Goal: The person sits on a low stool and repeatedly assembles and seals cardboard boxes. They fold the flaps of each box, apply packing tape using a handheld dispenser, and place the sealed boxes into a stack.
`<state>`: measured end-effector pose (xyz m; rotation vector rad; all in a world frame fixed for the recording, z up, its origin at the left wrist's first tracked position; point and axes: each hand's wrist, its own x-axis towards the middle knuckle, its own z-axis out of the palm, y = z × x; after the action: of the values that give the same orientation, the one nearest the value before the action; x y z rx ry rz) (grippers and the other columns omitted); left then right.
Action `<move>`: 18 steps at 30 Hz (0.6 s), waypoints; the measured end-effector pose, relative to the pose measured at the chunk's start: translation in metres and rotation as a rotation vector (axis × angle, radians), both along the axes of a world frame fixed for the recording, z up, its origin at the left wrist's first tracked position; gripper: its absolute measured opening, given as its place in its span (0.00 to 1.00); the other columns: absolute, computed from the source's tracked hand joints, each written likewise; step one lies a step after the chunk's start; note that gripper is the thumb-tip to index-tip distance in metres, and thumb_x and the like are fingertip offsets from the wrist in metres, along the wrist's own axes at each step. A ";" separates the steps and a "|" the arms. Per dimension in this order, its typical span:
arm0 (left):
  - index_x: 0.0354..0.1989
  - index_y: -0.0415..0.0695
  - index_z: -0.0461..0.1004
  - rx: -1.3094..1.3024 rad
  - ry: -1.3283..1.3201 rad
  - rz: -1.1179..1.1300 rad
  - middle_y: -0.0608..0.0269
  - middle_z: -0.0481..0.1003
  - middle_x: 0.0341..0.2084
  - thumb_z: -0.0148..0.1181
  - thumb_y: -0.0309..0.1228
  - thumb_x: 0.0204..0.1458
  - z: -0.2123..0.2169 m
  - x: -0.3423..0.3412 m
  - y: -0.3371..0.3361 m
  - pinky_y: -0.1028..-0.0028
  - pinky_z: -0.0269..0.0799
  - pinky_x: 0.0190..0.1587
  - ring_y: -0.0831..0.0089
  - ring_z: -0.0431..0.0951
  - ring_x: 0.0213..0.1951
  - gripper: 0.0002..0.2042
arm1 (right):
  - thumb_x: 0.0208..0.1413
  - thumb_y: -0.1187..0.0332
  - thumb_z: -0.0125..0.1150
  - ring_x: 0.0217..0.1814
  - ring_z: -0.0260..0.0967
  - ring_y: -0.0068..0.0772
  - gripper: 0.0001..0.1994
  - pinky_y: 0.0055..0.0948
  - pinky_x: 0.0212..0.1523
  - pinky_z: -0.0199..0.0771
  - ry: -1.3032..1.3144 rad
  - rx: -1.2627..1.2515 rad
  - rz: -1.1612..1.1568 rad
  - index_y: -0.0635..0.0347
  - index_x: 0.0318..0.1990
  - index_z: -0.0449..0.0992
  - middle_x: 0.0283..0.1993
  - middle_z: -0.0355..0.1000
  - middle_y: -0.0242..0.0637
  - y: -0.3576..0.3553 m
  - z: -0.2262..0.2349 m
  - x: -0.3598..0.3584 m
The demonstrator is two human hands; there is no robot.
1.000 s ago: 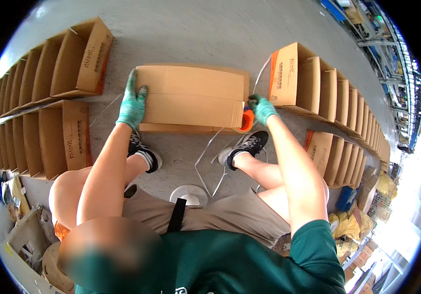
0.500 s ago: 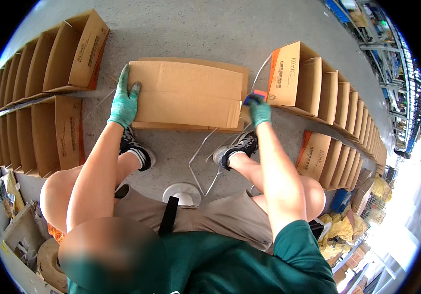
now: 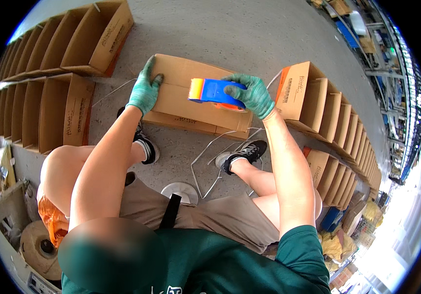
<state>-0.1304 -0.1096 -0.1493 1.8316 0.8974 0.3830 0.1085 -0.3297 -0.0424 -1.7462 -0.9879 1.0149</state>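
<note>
A closed cardboard box (image 3: 176,105) lies on the floor in front of my feet, its top flaps meeting along a seam. My left hand (image 3: 145,92), in a green glove, holds the box at its left end, thumb on top and fingers along the edge. In my right hand (image 3: 255,95), gloved alike, is a blue and orange tape dispenser (image 3: 215,90), its yellow-edged end toward the left. The dispenser appears above the right part of the box top; whether it touches is unclear. My right fingers are closed around its right end.
Rows of open cardboard boxes (image 3: 81,44) stand on the left, and more rows (image 3: 313,105) on the right. White strapping (image 3: 197,171) lies loose between my feet. Shelving (image 3: 391,83) stands at the far right. A wide spool (image 3: 39,250) is at lower left.
My right hand has brought the tape dispenser from the box's right end leftward over its top. My left hand stays at the left end. The box appears slightly tilted as the view has shifted.
</note>
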 end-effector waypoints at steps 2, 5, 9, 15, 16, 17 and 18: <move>0.73 0.57 0.50 0.023 0.041 0.014 0.53 0.59 0.68 0.54 0.34 0.63 0.006 -0.001 -0.003 0.61 0.58 0.70 0.53 0.62 0.67 0.31 | 0.45 0.43 0.74 0.40 0.74 0.23 0.30 0.25 0.42 0.75 0.028 0.040 -0.007 0.60 0.48 0.81 0.37 0.78 0.29 -0.004 -0.017 0.005; 0.73 0.56 0.52 0.104 0.162 0.032 0.53 0.60 0.68 0.55 0.30 0.62 0.021 -0.002 -0.006 0.63 0.58 0.69 0.56 0.62 0.67 0.31 | 0.43 0.40 0.74 0.38 0.71 0.21 0.31 0.24 0.40 0.72 0.014 -0.149 0.102 0.60 0.44 0.82 0.34 0.76 0.27 -0.019 -0.019 0.033; 0.66 0.52 0.63 0.791 0.439 -0.013 0.54 0.65 0.63 0.57 0.32 0.59 0.081 0.009 -0.020 0.59 0.70 0.59 0.55 0.70 0.60 0.25 | 0.42 0.36 0.73 0.34 0.68 0.18 0.32 0.22 0.36 0.68 0.102 -0.230 0.112 0.59 0.39 0.82 0.30 0.73 0.24 -0.034 -0.011 0.038; 0.42 0.41 0.76 -0.911 0.126 0.153 0.58 0.79 0.28 0.40 0.56 0.66 0.083 0.036 -0.066 0.60 0.76 0.36 0.63 0.79 0.29 0.28 | 0.43 0.41 0.75 0.35 0.68 0.17 0.29 0.22 0.39 0.69 0.185 -0.272 0.128 0.59 0.39 0.83 0.31 0.75 0.24 -0.037 -0.003 0.039; 0.42 0.40 0.76 -0.949 0.127 0.120 0.60 0.79 0.30 0.37 0.60 0.64 0.077 0.036 -0.074 0.62 0.76 0.34 0.68 0.78 0.30 0.33 | 0.44 0.41 0.74 0.35 0.68 0.17 0.28 0.22 0.39 0.69 0.175 -0.252 0.119 0.59 0.39 0.83 0.30 0.75 0.24 -0.037 -0.002 0.037; 0.44 0.41 0.77 -0.960 0.127 0.079 0.60 0.80 0.33 0.36 0.61 0.64 0.083 0.036 -0.081 0.63 0.76 0.37 0.68 0.79 0.34 0.33 | 0.44 0.41 0.74 0.35 0.68 0.17 0.28 0.22 0.39 0.69 0.176 -0.252 0.122 0.59 0.39 0.83 0.30 0.75 0.24 -0.037 -0.004 0.038; 0.44 0.42 0.77 -1.012 0.088 0.083 0.61 0.80 0.34 0.36 0.62 0.64 0.087 0.038 -0.087 0.63 0.76 0.39 0.69 0.78 0.36 0.33 | 0.44 0.41 0.74 0.35 0.68 0.17 0.28 0.22 0.39 0.69 0.177 -0.252 0.124 0.59 0.39 0.83 0.30 0.75 0.24 -0.037 -0.005 0.038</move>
<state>-0.0925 -0.1966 -0.0623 0.8805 0.9770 -0.1148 0.1469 -0.3672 -0.0472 -1.7752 -0.8949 1.3986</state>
